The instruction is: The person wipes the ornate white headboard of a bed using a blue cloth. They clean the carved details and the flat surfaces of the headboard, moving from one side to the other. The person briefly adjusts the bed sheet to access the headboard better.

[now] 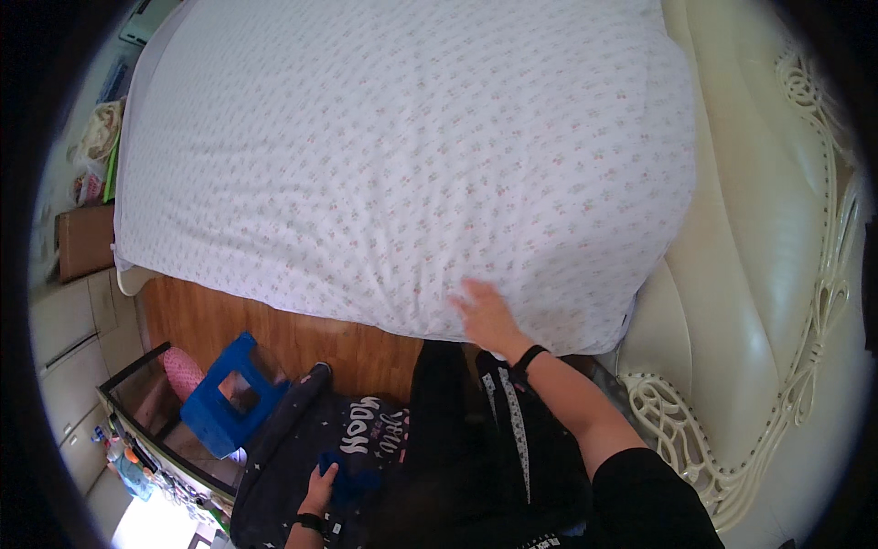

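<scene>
A white fitted sheet with small printed flowers covers the bed. My right hand is over the sheet near the bed's front edge. Its fingers are apart and blurred by motion, and nothing shows in it. Whether it touches the sheet I cannot tell. Lower left, my left hand grips a small blue item, whose kind is unclear. That hand is in front of a dark printed fabric bearing white lettering and small stars.
A cream tufted headboard with carved trim borders the bed on the right. At left, a blue plastic stool and a pink item are beside a dark-framed table. A brown box is near the bed's foot, above wood flooring.
</scene>
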{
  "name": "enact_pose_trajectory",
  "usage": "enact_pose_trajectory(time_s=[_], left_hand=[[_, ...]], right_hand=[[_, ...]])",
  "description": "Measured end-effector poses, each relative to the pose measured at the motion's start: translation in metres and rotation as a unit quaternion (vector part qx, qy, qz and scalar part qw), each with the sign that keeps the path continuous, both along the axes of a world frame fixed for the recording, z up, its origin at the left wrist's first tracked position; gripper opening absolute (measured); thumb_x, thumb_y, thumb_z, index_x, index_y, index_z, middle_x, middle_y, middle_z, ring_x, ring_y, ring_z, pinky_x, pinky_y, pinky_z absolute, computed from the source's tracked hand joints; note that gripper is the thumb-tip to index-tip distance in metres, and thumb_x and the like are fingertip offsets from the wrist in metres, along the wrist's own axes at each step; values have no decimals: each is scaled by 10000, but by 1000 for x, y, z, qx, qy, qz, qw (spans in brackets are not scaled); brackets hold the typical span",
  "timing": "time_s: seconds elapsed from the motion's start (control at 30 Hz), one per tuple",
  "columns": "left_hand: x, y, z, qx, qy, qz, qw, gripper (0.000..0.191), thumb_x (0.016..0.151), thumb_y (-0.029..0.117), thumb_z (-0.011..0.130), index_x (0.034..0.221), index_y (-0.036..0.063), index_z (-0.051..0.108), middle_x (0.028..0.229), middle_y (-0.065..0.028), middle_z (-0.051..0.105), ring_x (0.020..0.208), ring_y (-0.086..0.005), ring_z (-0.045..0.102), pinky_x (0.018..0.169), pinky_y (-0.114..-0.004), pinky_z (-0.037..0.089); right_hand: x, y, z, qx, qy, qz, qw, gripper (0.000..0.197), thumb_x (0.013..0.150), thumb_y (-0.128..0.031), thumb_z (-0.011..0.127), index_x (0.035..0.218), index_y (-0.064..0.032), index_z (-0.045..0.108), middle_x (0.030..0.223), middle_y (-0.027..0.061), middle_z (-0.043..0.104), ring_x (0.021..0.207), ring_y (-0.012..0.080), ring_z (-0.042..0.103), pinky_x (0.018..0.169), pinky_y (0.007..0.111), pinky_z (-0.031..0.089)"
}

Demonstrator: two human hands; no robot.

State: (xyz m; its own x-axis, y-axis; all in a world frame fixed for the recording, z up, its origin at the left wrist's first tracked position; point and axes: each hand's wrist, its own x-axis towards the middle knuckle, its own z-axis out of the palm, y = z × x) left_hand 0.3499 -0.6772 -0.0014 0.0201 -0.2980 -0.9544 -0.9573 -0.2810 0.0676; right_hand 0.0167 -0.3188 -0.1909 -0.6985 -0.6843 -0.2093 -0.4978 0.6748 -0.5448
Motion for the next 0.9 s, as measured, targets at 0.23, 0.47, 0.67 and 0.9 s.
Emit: enact_pose_trajectory(time_s=[0.23, 0.47, 0.67, 0.9], left_hand=[[-15, -9, -2, 6, 88, -48, 995, 487, 924, 296, 636, 1302, 22, 494, 1107, -80, 621, 955, -203, 609, 860, -351, 503], [-43, 13, 11, -30, 85, -10, 996, 413, 924, 300, 636, 1235, 43, 551, 1037, -49, 633, 908, -178, 610, 823, -325, 506], [-49, 57, 53, -69, 161, -6, 985, 379, 928, 292, 637, 1205, 46, 563, 986, -46, 631, 870, -180, 619, 795, -329, 517], [-6, 97, 85, -116, 304, 191, 926, 455, 916, 362, 640, 1236, 56, 535, 1024, -71, 627, 909, -215, 623, 819, -368, 523]], right_hand=[[59, 118, 33, 288, -68, -44, 954, 798, 729, -192, 725, 1451, -261, 393, 1538, 178, 252, 1425, 367, 213, 1072, 548, 335], [56, 186, 8, 181, -11, -251, 951, 599, 766, -185, 681, 1346, -183, 530, 1469, 210, 367, 1294, 384, 423, 1004, 506, 409], [62, 262, 44, 435, -445, -110, 775, 450, 793, -345, 619, 1149, -77, 683, 1260, 198, 603, 1122, 330, 600, 905, 433, 489], [41, 287, 50, 355, -364, -159, 846, 466, 830, -385, 570, 1070, -4, 690, 1198, 204, 638, 1067, 334, 631, 865, 419, 501]])
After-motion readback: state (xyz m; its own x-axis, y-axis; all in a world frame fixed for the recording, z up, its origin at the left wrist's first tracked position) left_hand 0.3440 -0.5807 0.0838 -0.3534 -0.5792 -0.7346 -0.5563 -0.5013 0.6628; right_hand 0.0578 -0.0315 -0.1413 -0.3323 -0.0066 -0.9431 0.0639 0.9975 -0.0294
